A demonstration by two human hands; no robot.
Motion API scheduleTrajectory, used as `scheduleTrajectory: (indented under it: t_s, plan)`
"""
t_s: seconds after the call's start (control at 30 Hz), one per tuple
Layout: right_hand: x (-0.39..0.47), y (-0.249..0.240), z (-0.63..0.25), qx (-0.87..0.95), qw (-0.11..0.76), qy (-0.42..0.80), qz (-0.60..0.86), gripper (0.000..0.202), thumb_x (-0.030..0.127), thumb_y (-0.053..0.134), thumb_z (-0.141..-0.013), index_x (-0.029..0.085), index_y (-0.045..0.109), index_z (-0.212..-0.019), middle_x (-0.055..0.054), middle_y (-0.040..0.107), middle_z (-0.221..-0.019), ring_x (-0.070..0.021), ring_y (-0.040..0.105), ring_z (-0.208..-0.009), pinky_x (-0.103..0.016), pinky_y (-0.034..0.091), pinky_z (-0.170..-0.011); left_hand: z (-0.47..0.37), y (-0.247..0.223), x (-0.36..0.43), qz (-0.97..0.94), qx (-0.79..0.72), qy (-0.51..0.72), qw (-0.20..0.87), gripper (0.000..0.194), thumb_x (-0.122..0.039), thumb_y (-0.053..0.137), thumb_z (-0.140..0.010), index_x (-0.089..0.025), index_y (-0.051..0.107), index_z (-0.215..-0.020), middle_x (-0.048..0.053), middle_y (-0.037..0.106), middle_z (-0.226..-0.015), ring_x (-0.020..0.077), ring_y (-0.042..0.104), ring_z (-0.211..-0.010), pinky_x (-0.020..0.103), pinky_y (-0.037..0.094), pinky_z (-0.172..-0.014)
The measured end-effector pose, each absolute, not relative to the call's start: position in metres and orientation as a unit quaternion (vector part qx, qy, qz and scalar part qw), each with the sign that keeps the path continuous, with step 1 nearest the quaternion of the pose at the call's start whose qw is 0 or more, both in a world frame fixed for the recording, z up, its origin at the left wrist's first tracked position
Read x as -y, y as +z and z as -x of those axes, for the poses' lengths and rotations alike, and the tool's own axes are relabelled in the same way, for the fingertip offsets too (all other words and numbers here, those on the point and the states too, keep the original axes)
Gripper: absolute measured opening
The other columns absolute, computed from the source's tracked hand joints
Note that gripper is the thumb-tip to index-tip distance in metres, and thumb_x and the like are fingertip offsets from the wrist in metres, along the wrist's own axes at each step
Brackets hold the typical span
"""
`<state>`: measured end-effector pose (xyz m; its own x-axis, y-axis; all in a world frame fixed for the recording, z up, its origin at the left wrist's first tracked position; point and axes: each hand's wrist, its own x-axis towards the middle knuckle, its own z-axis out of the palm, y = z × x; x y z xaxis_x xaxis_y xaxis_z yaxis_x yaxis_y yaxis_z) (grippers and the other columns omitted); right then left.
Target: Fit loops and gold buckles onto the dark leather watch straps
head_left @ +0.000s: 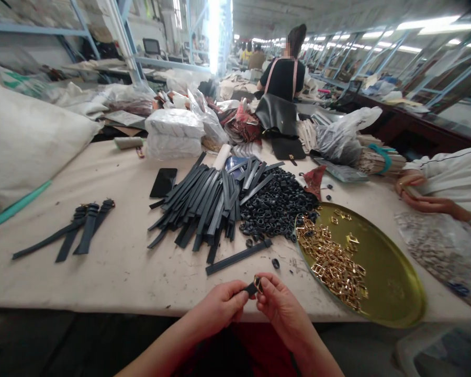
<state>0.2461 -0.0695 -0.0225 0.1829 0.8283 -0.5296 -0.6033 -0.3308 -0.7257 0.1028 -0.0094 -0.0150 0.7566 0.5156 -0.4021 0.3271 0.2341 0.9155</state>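
Near the table's front edge, my left hand (228, 302) is closed on a dark strap (251, 288), whose end shows between the two hands. My right hand (273, 296) pinches a gold buckle (258, 283) at that end. Beyond them lies a single dark strap (237, 256), with a big pile of dark straps (204, 201) behind it. Small black loops (270, 204) are heaped to the right of the pile. A gold tray (392, 277) at the right bears many gold buckles (333, 262). At the left lie a few straps with buckles (88, 228).
A phone (164, 183) lies left of the strap pile. Plastic-wrapped bundles (175, 131) and a black bag (278, 115) stand behind. A large white sack (27, 141) fills the left. At the right are another person's hands (427, 199) and a plastic bag (439, 251).
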Motion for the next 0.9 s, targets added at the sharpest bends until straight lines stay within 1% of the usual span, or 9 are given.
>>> scheduleTrajectory:
  t_s: [0.13,0.2,0.27,0.4,0.57,0.67,0.73,0.8,0.9]
  plan:
    - [0.072,-0.027,-0.242,0.258,0.539,0.519,0.611,0.025,0.036,0.071,-0.063,0.017,0.06,-0.075,0.004,0.057,-0.06,-0.0087,0.046,-0.05,-0.022,0.038,-0.052,-0.11,-0.011,0.007,-0.637,-0.375,0.113,0.664,0.008,-0.017,0.041,-0.073,-0.016,0.049,-0.073,-0.005,0.043,-0.06,0.007,0.038,-0.054,0.018,0.028,-0.048]
    - [0.074,-0.028,-0.24,0.267,0.535,0.504,0.623,0.024,0.038,0.069,-0.065,0.017,0.059,-0.073,0.005,0.054,-0.056,-0.0094,0.045,-0.05,-0.023,0.038,-0.052,-0.114,-0.009,0.01,-0.582,-0.394,0.097,0.705,0.013,-0.013,0.041,-0.067,-0.017,0.046,-0.078,-0.006,0.044,-0.059,0.0065,0.037,-0.049,0.018,0.027,-0.045]
    - [0.076,-0.027,-0.239,0.26,0.537,0.524,0.608,0.024,0.039,0.067,-0.067,0.017,0.058,-0.074,0.004,0.055,-0.058,-0.0111,0.049,-0.054,-0.024,0.04,-0.055,-0.118,-0.006,0.013,-0.521,-0.408,0.08,0.745,0.014,-0.015,0.041,-0.066,-0.018,0.043,-0.079,-0.008,0.044,-0.056,0.0058,0.034,-0.042,0.018,0.024,-0.04]
    - [0.082,-0.025,-0.235,0.242,0.541,0.565,0.574,0.025,0.039,0.066,-0.068,0.017,0.059,-0.078,0.0,0.062,-0.07,-0.0146,0.055,-0.064,-0.026,0.043,-0.061,-0.12,0.001,0.016,-0.471,-0.423,0.093,0.769,0.007,-0.022,0.044,-0.069,-0.018,0.039,-0.072,-0.007,0.047,-0.054,0.0046,0.035,-0.041,0.018,0.024,-0.041]
    - [0.088,-0.022,-0.234,0.216,0.548,0.577,0.565,0.023,0.04,0.059,-0.074,0.017,0.056,-0.072,0.001,0.06,-0.06,-0.0137,0.054,-0.057,-0.028,0.043,-0.061,-0.115,0.009,0.02,-0.49,-0.401,0.093,0.768,0.023,-0.037,0.048,-0.073,-0.017,0.04,-0.067,-0.007,0.046,-0.051,0.0044,0.035,-0.042,0.018,0.025,-0.044]
    - [0.089,-0.021,-0.231,0.136,0.568,0.635,0.506,0.022,0.039,0.061,-0.072,0.018,0.054,-0.071,0.003,0.056,-0.055,-0.0116,0.05,-0.05,-0.026,0.041,-0.054,-0.112,0.009,0.024,-0.494,-0.381,0.101,0.775,0.023,-0.038,0.051,-0.071,-0.016,0.042,-0.067,-0.005,0.049,-0.053,0.0048,0.037,-0.044,0.019,0.027,-0.046]
    - [0.091,-0.02,-0.227,0.132,0.567,0.632,0.511,0.022,0.039,0.06,-0.072,0.019,0.053,-0.068,0.005,0.051,-0.051,-0.0106,0.046,-0.047,-0.024,0.038,-0.051,-0.11,0.006,0.028,-0.485,-0.387,0.104,0.778,0.021,-0.035,0.052,-0.07,-0.016,0.043,-0.067,-0.004,0.052,-0.056,0.0048,0.038,-0.044,0.019,0.027,-0.046]
    - [0.096,-0.019,-0.223,0.201,0.566,0.55,0.58,0.021,0.039,0.058,-0.074,0.019,0.054,-0.067,0.004,0.051,-0.053,-0.0118,0.046,-0.05,-0.025,0.038,-0.053,-0.109,0.003,0.032,-0.478,-0.409,0.105,0.77,0.019,-0.033,0.051,-0.07,-0.016,0.042,-0.066,-0.004,0.052,-0.055,0.0047,0.037,-0.042,0.019,0.026,-0.045]
    - [0.106,-0.018,-0.221,0.367,0.539,0.363,0.665,0.018,0.034,0.058,-0.075,0.02,0.057,-0.063,0.0,0.054,-0.063,-0.0155,0.049,-0.063,-0.027,0.038,-0.062,-0.107,0.0,0.04,-0.514,-0.439,0.125,0.726,0.017,-0.032,0.048,-0.073,-0.017,0.043,-0.065,-0.006,0.049,-0.051,0.0054,0.035,-0.04,0.02,0.025,-0.043]
